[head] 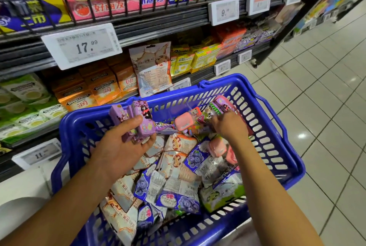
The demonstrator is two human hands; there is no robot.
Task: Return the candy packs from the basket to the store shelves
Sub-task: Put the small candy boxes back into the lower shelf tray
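Note:
A blue plastic basket in front of me is full of candy packs. My left hand grips two or three small purple candy boxes above the basket's near-left corner. My right hand reaches into the far right of the basket and pinches a pink and purple candy pack. Purple grape bags, white and orange bags and pink tins lie loose in the basket.
Store shelves run along the left, with orange Doublemint boxes, green boxes, yellow Ricola boxes and a hanging white bag. Price tags line the shelf edges. Tiled floor lies to the right.

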